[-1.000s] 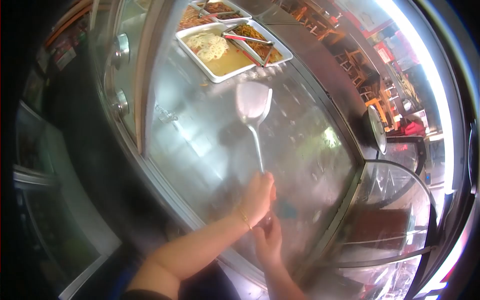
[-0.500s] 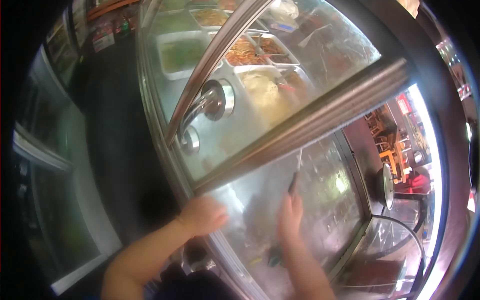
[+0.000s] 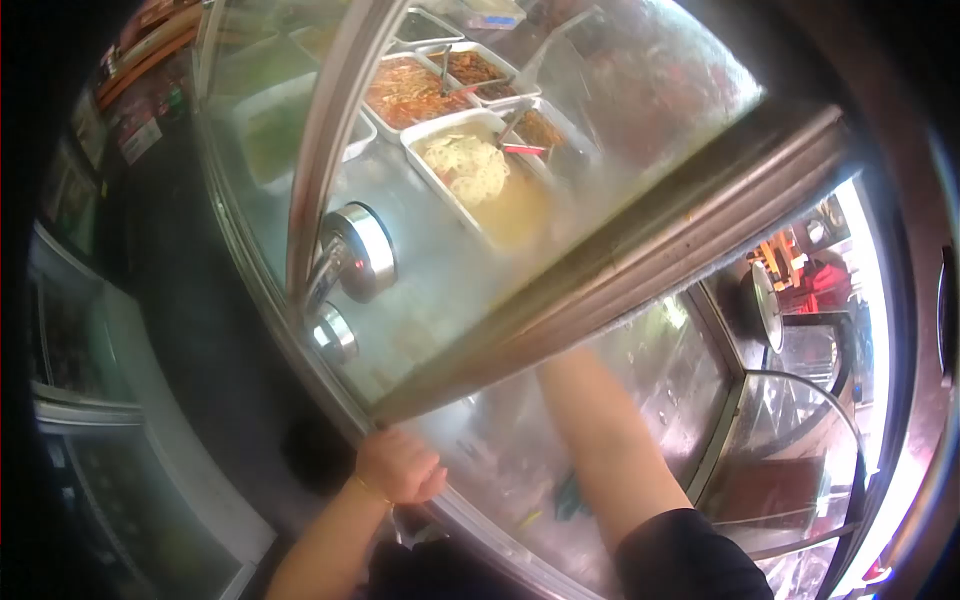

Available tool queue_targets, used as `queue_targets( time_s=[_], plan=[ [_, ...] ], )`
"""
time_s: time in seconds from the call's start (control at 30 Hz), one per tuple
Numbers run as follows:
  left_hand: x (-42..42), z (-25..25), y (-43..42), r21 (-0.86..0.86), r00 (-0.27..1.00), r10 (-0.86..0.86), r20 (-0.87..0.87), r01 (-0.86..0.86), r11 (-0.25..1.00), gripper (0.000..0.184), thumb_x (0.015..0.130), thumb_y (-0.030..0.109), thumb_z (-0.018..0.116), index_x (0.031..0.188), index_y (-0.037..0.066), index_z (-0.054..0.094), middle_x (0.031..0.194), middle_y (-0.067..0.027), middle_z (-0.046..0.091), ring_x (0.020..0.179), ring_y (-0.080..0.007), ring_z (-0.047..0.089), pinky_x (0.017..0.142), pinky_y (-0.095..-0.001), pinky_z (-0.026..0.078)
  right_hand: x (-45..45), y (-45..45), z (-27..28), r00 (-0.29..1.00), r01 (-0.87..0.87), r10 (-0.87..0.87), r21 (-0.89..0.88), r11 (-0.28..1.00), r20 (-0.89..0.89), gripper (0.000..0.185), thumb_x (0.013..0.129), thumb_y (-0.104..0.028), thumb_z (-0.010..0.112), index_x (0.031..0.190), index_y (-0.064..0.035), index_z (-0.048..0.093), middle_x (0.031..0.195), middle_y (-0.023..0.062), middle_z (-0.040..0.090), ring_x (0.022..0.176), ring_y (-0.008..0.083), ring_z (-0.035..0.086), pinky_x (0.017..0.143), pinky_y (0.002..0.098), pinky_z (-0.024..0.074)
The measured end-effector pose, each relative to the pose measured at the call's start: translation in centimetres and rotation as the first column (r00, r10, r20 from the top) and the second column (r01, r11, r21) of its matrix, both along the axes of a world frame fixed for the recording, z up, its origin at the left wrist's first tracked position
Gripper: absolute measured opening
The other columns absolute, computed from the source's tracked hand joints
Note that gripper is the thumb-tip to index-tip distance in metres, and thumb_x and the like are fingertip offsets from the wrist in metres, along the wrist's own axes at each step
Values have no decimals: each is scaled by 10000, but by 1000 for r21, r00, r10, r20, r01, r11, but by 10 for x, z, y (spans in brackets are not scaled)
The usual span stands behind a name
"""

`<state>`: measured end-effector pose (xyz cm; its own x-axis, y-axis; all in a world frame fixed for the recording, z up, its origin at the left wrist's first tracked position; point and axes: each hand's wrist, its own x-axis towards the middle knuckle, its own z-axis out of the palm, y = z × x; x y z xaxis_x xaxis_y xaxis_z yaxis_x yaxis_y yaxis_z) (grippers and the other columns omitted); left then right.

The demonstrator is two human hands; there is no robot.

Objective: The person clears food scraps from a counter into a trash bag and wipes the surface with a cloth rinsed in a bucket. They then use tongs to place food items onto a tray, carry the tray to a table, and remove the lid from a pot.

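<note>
Two arms in play, working apart. Curling left hand (image 3: 402, 465) narrow by the counter edge (image 3: 485, 527) and the rail's lower end; not showing whether anything is inside the fist. Running right forearm (image 3: 605, 440) forward from a dark sleeve (image 3: 690, 560), over the stainless worktop (image 3: 500, 435) and under the thick metal rail (image 3: 620, 262). Losing right hand behind rail and blurred glass, so leaving grip and contents unreadable; cannot tell wide from narrow. Meaning: working out of sight on that side, bracing or idling with the left, no way to say which.

Passing a green item (image 3: 570, 497) on the worktop, beside the forearm. Looking through glass past two round metal fittings (image 3: 370, 250) to the nearest white tray (image 3: 425, 127), sitting beyond the rail, holding pale slices (image 3: 468, 168) in liquid. Seeing red-handled tongs (image 3: 524, 150) just beside it, then a tray of reddish shredded food (image 3: 415, 92) farther back. Catching a round pan lid (image 3: 765, 305) outside, at far right.
</note>
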<state>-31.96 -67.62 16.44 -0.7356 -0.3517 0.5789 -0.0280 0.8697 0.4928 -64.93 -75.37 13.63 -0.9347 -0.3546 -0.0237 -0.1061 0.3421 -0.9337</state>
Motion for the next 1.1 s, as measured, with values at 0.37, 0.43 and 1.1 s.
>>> queue_targets(
  time_s=[0.37, 0.43, 1.1],
  plan=[
    [-2, -7, 11, 9, 996, -23, 84, 22, 1000, 188, 748, 249, 567, 623, 120, 511, 601, -83, 493, 570, -302, 501, 540, -406, 398, 12, 259, 67, 588, -394, 686, 589, 705, -428, 609, 781, -229, 676, 1348, -122, 481, 1386, 239, 415, 1222, 403, 451, 1001, 520, 366],
    [-5, -7, 9, -11, 999, -1, 45, 2, 1000, 192, 777, 241, 549, 646, 105, 515, 618, -84, 504, 580, -309, 503, 559, -406, 400, 43, 358, 78, 517, -230, 775, 814, 533, -362, 676, 717, -390, 723, 1300, -114, 519, 1407, 238, 376, 1244, 415, 415, 999, 516, 348],
    [5, -20, 17, -71, 982, 15, 188, -2, 997, 198, 807, 210, 472, 735, 31, 517, 719, -148, 503, 664, -349, 490, 661, -435, 408, -214, 299, 36, 994, 112, -110, 180, 977, -23, 444, 910, -344, 553, 1244, -52, 556, 1108, 77, 607, 1094, 171, 542, 897, 375, 448]
  ],
)
